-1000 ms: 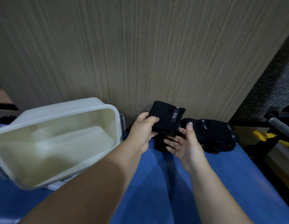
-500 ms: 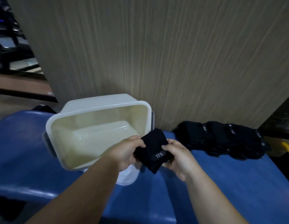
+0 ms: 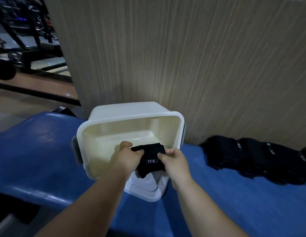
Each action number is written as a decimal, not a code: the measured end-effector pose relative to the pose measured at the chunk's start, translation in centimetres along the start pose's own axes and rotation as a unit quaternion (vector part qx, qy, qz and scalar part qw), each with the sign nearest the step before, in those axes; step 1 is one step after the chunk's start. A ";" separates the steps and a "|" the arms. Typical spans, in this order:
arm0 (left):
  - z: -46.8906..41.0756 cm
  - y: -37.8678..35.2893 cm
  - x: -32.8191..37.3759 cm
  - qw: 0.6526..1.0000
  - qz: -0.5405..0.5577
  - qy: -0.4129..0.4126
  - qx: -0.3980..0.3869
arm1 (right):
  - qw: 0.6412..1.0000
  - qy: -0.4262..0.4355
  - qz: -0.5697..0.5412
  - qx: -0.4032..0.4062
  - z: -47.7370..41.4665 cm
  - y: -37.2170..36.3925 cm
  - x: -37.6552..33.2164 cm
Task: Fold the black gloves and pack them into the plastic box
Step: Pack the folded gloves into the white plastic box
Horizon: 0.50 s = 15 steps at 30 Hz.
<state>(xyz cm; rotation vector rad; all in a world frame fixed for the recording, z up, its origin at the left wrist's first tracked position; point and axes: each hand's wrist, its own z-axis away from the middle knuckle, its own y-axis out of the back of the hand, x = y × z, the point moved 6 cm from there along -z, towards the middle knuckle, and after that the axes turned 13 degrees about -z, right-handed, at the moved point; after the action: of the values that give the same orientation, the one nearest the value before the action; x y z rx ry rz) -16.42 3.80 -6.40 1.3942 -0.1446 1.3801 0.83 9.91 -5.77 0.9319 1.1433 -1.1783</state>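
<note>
Both hands have carried the folded glove (image 3: 151,161) from beside the pile to the near rim of the plastic box (image 3: 97,127). Left hand (image 3: 130,157) and right hand (image 3: 174,161) each keep a closed grip on it, one per side. Nothing lies inside the box yet; the remaining gloves (image 3: 255,159) wait on the blue tabletop (image 3: 37,151), so packing has barely begun.

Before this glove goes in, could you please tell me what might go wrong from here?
The folded glove is held only at its edges by the left hand and right hand, so it may unfold when released. It sits over the near rim of the box, so it could catch there and land outside.
</note>
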 end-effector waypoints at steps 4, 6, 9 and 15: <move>-0.7 0.5 0.4 0.996 -0.087 -0.024 0.027 | 0.996 0.043 0.080 0.014 -0.7 -1.2 -1.0; -1.1 0.5 0.7 0.989 -0.132 -0.043 0.045 | 0.992 0.057 0.115 0.014 -0.8 -1.5 -1.4; -1.7 0.3 1.4 0.974 -0.209 -0.069 0.060 | 0.984 0.070 0.162 -0.011 -0.5 -1.8 -1.9; -2.4 0.8 1.9 0.973 -0.175 -0.096 0.115 | 0.929 0.181 0.310 -0.093 0.8 -2.5 -2.5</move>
<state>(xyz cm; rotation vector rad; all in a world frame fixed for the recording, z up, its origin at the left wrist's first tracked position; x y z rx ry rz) -17.88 6.34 -5.23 1.6560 0.1359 0.9916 -1.55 9.23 -3.14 1.2724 1.1006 -0.3851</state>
